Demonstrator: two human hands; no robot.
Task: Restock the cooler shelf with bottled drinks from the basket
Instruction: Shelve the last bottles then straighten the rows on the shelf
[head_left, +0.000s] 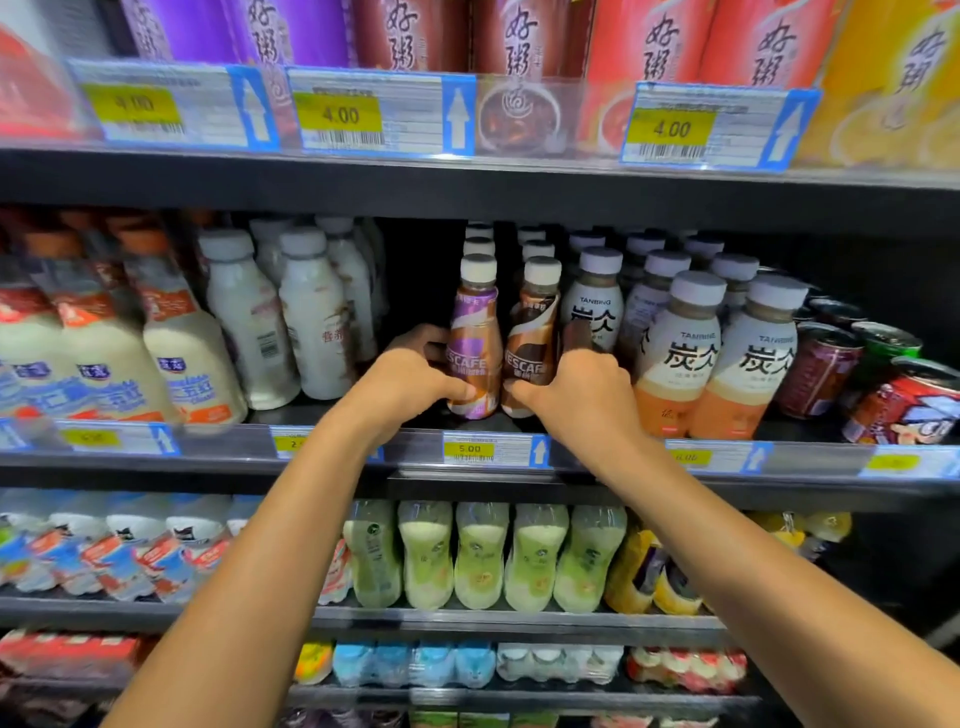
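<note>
In the middle of the frame, two small coffee bottles stand upright side by side at the front of the shelf (623, 482), nearly touching. The purple coffee bottle (474, 332) is on the left and the brown coffee bottle (535, 332) on the right, both with pale caps. More bottles of the same kind line up behind each one into the dark back of the shelf.

The left hand (410, 379) is clamped on the lower part of the purple bottle, thumb across the front near the base and fingers wrapped round its left side. The right hand (584, 387) grips the lower part of the brown bottle the same way from the right, with its thumb at the front. Both forearms reach up from the bottom of the frame.

A yellow price tag (470, 449) reading 5.00 sits on the shelf rail just below the two bottles. Just right of the right hand stands a block of white-labelled bottles (680, 353) with grey caps and orange bases. Past them, at the right edge, are dark cans (823, 369). Left of the left hand there is a dark gap, then white milk bottles (249, 322). Tall cans (519, 52) in purple, brown, red and orange fill the shelf above. On the shelf below is a row of pale green bottles (480, 556).
</note>
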